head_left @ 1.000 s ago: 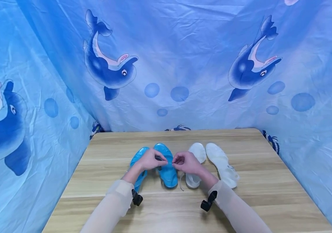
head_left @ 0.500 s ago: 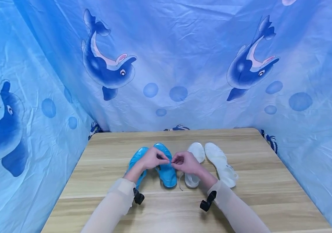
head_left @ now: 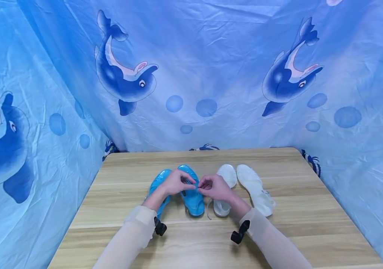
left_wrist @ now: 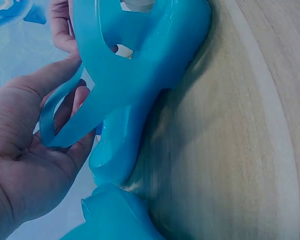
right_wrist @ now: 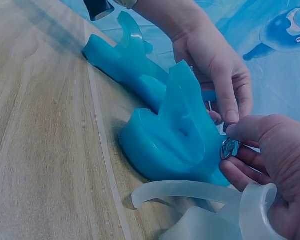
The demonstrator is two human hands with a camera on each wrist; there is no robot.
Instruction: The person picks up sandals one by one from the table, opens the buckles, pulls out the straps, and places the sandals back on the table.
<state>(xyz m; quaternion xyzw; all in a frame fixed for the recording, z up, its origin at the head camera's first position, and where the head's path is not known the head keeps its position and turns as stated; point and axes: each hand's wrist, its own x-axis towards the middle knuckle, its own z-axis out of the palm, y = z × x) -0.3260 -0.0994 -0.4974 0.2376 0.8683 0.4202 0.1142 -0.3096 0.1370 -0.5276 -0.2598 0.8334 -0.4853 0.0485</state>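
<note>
A pair of blue jelly sandals lies left of centre on the table. Over the right-hand blue sandal point(head_left: 195, 205) both hands meet at its ankle strap. My left hand point(head_left: 176, 183) pinches the strap between thumb and fingers; in the left wrist view the blue strap point(left_wrist: 72, 132) bends into a loop against the palm. My right hand point(head_left: 215, 188) pinches a small silver buckle point(right_wrist: 230, 148) at the side of the same sandal. The thumbs nearly touch, so the strap's end is hidden. The other blue sandal point(head_left: 159, 181) lies partly beneath my left wrist.
Two white sandals lie to the right, a near one point(head_left: 226, 175) partly under my right forearm and a farther one point(head_left: 252, 183). A loose white strap point(right_wrist: 185, 187) sticks out close below my right hand. A blue dolphin-print curtain point(head_left: 191, 74) surrounds the wooden table point(head_left: 198, 246).
My left hand has shifted slightly right towards the right hand, and its index finger now stands a little apart from the thumb. The right hand stays at the buckle; the sandals have not moved.
</note>
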